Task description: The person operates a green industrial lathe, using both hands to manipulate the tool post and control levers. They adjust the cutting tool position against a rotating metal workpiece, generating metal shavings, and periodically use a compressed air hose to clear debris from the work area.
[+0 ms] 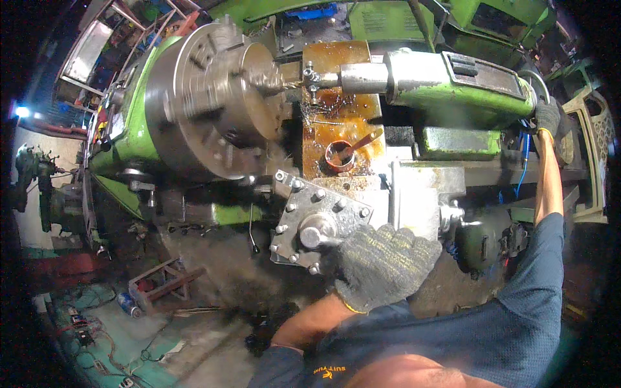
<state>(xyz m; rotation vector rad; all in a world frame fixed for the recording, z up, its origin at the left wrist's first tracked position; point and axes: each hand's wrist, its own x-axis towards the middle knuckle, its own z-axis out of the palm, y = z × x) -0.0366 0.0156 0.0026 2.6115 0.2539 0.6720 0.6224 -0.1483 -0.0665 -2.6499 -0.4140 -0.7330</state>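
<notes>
My left hand [388,266], in a dark knit glove, is closed round the lever [332,240] of the square tool post [294,223]. Several bolts stand up round that tool post. At the far right my gloved right hand [547,118] grips the rim of the tailstock handwheel [537,87]. From the green tailstock [453,81] a steel quill [362,77] reaches left, carrying a drill bit [292,85] with a clamp-like fitting round its shank. The bit's tip meets the workpiece [259,84] in the big chuck [194,103], both blurred by spinning.
An oily brown plate [317,142] lies across the lathe, strewn with metal chips. On it stands a small red-brown pot [339,156] with a brush [365,140] in it. A crank handle [151,194] juts out below the headstock. A metal frame [165,281] lies on the floor, lower left.
</notes>
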